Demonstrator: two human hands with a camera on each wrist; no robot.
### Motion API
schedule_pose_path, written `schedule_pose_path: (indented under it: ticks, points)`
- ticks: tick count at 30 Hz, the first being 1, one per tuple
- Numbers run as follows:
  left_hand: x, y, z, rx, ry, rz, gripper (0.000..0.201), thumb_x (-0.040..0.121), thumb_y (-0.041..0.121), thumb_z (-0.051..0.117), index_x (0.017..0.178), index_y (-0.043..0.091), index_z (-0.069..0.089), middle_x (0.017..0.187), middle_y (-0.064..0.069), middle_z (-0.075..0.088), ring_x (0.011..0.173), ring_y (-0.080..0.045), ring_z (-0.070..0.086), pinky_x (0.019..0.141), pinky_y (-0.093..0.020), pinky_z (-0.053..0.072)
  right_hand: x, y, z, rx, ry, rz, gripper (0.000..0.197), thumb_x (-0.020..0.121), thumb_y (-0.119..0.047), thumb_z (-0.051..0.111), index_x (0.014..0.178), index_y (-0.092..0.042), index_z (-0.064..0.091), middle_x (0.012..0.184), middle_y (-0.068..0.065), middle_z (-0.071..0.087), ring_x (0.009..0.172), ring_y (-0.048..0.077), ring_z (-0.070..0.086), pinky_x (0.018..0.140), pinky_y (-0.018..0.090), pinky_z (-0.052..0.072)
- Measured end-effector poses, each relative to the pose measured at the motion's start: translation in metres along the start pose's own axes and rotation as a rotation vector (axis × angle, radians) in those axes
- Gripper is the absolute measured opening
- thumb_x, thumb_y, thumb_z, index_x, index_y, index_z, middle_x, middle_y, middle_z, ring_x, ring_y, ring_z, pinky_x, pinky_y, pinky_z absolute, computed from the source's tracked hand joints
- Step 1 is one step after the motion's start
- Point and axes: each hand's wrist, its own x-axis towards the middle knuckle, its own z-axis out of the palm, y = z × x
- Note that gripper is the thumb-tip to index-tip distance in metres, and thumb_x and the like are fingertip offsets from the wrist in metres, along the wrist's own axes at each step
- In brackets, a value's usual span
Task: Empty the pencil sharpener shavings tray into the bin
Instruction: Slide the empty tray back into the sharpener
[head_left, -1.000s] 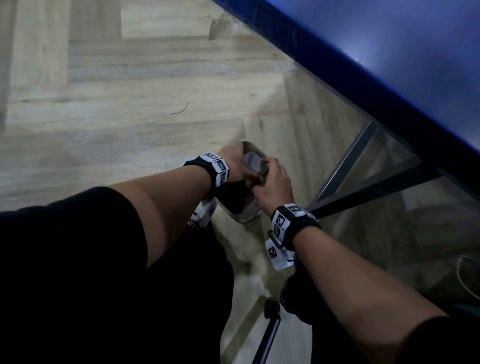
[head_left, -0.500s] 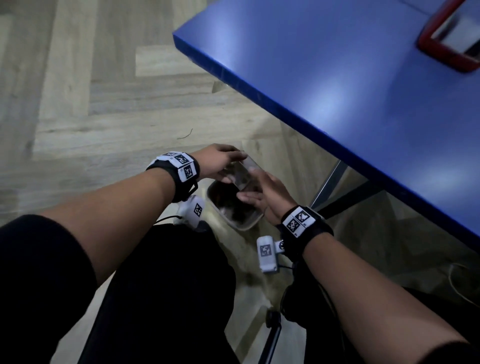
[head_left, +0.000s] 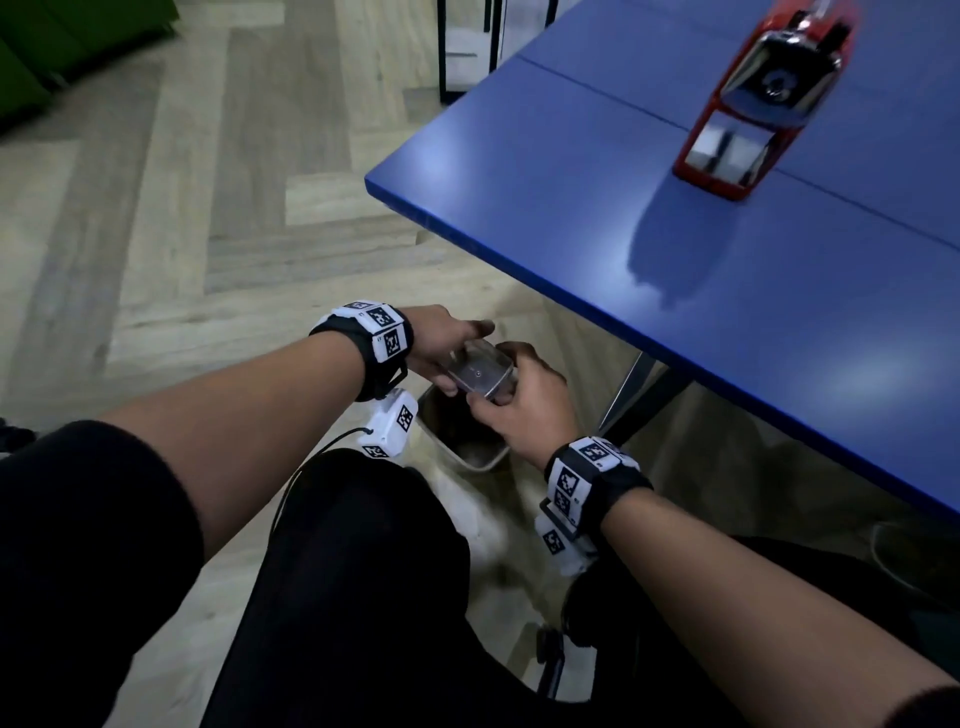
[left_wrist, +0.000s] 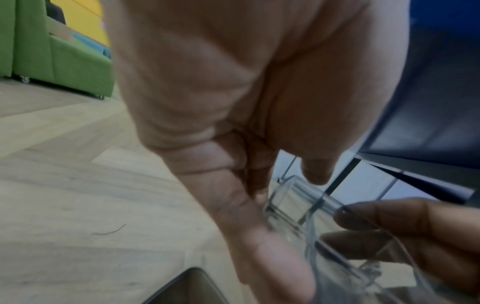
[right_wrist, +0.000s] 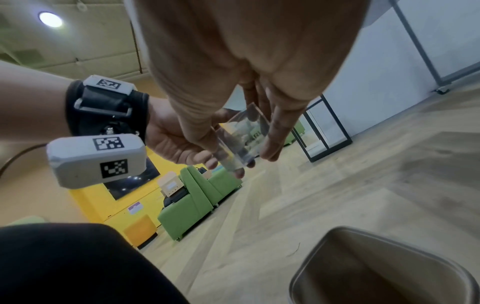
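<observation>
Head view shows one clear shavings tray (head_left: 480, 375) pinched between both hands, left hand (head_left: 441, 345) and right hand (head_left: 524, 410) each clamped on it, above one bin (head_left: 483, 460). One red pencil sharpener (head_left: 753, 98) stands on the blue table (head_left: 779, 312). No readable writing.

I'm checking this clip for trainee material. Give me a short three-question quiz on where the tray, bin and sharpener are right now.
1. True or false: the clear tray is held by both the left hand and the right hand.
2. Where is the bin? A) on the blue table B) on the floor below the hands C) on the person's lap
3. Fill in: the red sharpener stands on the blue ____, its tray slot empty.

Key: 1 true; 2 B; 3 table.
</observation>
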Motion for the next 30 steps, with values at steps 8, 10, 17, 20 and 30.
schedule_pose_path:
  ticks: [8, 10, 17, 20, 30]
  points:
    - [-0.064, 0.017, 0.0, 0.173, 0.086, 0.038, 0.074, 0.102, 0.066, 0.042, 0.124, 0.0, 0.068, 0.114, -0.018, 0.075, 0.097, -0.04, 0.077, 0.085, -0.043, 0.065, -0.031, -0.021, -0.035, 0.0, 0.054, 0.028, 0.062, 0.069, -0.05, 0.08, 0.125, -0.029, 0.062, 0.102, -0.009, 0.078, 0.092, 0.015, 0.077, 0.087, 0.036, 0.062]
    - [-0.08, 0.018, -0.001, 0.293, 0.129, 0.094, 0.074, 0.102, 0.066, 0.041, 0.121, 0.001, 0.071, 0.113, -0.017, 0.076, 0.1, -0.037, 0.077, 0.088, -0.043, 0.064, -0.04, -0.027, -0.044, -0.005, 0.046, 0.03, 0.067, 0.067, -0.055, 0.078, 0.127, -0.03, 0.061, 0.108, -0.009, 0.076, 0.096, 0.017, 0.076, 0.09, 0.037, 0.061]
    - [-0.146, 0.03, -0.011, 0.802, 0.33, 0.343, 0.079, 0.104, 0.066, 0.032, 0.087, -0.001, 0.07, 0.084, -0.009, 0.072, 0.079, -0.027, 0.066, 0.079, -0.038, 0.053, -0.072, -0.056, -0.08, -0.034, 0.104, -0.036, 0.071, 0.068, -0.065, 0.072, 0.128, -0.027, 0.066, 0.108, -0.008, 0.077, 0.098, 0.019, 0.073, 0.093, 0.038, 0.06]
    - [-0.174, 0.045, -0.022, 0.915, 0.423, 0.412, 0.069, 0.106, 0.057, 0.037, 0.078, 0.0, 0.065, 0.071, -0.007, 0.066, 0.067, -0.025, 0.06, 0.07, -0.039, 0.051, -0.087, -0.067, -0.095, 0.012, 0.129, -0.045, 0.074, 0.066, -0.067, 0.073, 0.128, -0.026, 0.068, 0.107, -0.008, 0.077, 0.097, 0.015, 0.073, 0.092, 0.037, 0.061]
    - [-0.235, 0.159, -0.025, 0.843, 0.72, 0.736, 0.047, 0.102, 0.057, 0.05, 0.117, 0.017, 0.07, 0.1, 0.001, 0.071, 0.089, -0.022, 0.06, 0.078, -0.032, 0.045, -0.113, -0.096, -0.161, 0.088, 0.34, -0.072, 0.06, 0.067, -0.063, 0.08, 0.113, -0.025, 0.073, 0.102, -0.009, 0.072, 0.093, 0.014, 0.072, 0.089, 0.038, 0.061]
